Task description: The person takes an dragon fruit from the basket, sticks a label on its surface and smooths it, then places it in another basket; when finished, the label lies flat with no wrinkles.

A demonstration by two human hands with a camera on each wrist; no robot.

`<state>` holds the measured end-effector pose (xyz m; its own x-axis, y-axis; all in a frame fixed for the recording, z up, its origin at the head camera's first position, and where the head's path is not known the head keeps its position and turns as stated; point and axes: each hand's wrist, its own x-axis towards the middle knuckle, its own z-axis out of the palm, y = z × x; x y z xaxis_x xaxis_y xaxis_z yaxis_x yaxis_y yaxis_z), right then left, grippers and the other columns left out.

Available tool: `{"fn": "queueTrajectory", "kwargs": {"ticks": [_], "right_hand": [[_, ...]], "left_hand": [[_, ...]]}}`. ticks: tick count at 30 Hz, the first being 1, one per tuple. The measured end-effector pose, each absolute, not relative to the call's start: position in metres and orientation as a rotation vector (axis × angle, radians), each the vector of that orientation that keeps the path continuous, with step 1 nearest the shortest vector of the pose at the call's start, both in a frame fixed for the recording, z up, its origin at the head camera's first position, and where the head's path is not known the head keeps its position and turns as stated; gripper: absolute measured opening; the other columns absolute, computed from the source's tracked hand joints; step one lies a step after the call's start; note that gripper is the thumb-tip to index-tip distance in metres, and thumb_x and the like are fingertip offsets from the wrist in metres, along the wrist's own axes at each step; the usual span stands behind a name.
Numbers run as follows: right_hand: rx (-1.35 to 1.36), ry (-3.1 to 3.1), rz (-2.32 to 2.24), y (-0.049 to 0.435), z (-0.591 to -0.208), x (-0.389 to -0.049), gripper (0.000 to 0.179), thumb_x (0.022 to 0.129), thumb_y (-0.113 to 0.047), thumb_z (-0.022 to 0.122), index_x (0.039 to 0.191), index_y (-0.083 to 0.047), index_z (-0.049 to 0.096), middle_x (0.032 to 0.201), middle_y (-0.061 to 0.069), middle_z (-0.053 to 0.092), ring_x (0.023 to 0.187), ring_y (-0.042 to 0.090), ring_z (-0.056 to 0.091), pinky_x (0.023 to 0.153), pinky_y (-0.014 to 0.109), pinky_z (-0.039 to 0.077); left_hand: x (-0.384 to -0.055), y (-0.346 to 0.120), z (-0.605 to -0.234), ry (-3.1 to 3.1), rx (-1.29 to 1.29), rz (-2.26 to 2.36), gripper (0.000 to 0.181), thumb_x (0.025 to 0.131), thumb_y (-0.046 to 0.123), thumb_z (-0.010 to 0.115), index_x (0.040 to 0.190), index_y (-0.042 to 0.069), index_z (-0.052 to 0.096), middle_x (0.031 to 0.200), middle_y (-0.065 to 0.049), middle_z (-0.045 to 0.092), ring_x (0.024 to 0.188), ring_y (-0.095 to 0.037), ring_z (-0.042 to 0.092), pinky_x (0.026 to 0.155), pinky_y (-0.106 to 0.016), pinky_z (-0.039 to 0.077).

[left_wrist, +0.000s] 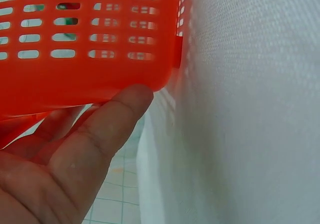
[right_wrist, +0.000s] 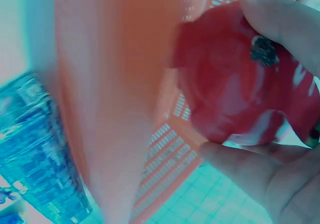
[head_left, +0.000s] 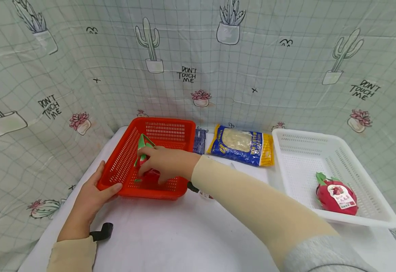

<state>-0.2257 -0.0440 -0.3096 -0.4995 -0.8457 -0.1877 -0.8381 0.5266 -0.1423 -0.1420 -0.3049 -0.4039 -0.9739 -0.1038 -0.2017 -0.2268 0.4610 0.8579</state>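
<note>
Red plastic basket (head_left: 174,195) looks light, probably why the left hand (head_left: 90,196) grips its near-left corner between thumb and fingers; the right hand (head_left: 164,162) reaches inside, its grip wrapped around a dragon fruit (right_wrist: 220,79). Beyond the right sleeve (head_left: 249,200), which crosses the bench (head_left: 170,234), a blue-and-yellow packet (head_left: 237,143) lies beside a white basket (head_left: 361,220) holding a labelled fruit (head_left: 334,194).

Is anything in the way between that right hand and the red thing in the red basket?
Nothing visible: the right hand grips the red thing from opposite sides, inside the red basket. The basket's wall stands beside them, not between.
</note>
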Motion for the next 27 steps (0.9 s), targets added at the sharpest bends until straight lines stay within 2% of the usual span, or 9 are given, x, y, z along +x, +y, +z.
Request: {"fn": "queueTrajectory", "kwargs": {"ticks": [7, 10, 16, 27], "right_hand": [[-1.500, 2.643, -0.091, -0.019, -0.311, -0.211, 0.055, 0.094, -0.027, 0.083, 0.143, -0.045, 0.065, 0.174, -0.004, 0.024, 0.161, 0.040, 0.022, 0.109, 0.037, 0.057], [-1.538, 2.694, -0.152, -0.008, -0.310, -0.203, 0.056, 0.093, -0.027, 0.084, 0.143, -0.043, 0.066, 0.174, -0.003, 0.025, 0.162, 0.041, 0.021, 0.109, 0.038, 0.058], [-1.617, 2.786, -0.297, 0.024, -0.309, -0.185, 0.054, 0.091, -0.025, 0.086, 0.139, -0.043, 0.069, 0.171, -0.002, 0.031, 0.160, 0.040, 0.023, 0.104, 0.037, 0.060], [-1.511, 2.998, -0.502, 0.094, -0.325, -0.148, 0.050, 0.085, -0.021, 0.092, 0.130, -0.037, 0.074, 0.164, 0.007, 0.042, 0.155, 0.040, 0.036, 0.104, 0.045, 0.061]], "left_hand": [[-0.142, -0.305, -0.404, 2.585, -0.307, 1.534, 0.108, 0.098, 0.048, 0.075, 0.167, 0.042, -0.008, 0.179, -0.021, 0.012, 0.158, -0.052, 0.025, 0.109, -0.055, 0.050], [-0.142, -0.304, -0.404, 2.586, -0.318, 1.534, 0.107, 0.097, 0.049, 0.075, 0.167, 0.044, -0.007, 0.179, -0.020, 0.011, 0.159, -0.052, 0.023, 0.111, -0.057, 0.048], [-0.144, -0.300, -0.405, 2.593, -0.321, 1.545, 0.106, 0.097, 0.049, 0.074, 0.167, 0.044, -0.005, 0.179, -0.020, 0.012, 0.159, -0.052, 0.022, 0.114, -0.061, 0.046], [-0.141, -0.299, -0.403, 2.620, -0.323, 1.537, 0.104, 0.098, 0.047, 0.074, 0.169, 0.040, -0.003, 0.177, -0.024, 0.014, 0.156, -0.054, 0.025, 0.108, -0.059, 0.052]]}}
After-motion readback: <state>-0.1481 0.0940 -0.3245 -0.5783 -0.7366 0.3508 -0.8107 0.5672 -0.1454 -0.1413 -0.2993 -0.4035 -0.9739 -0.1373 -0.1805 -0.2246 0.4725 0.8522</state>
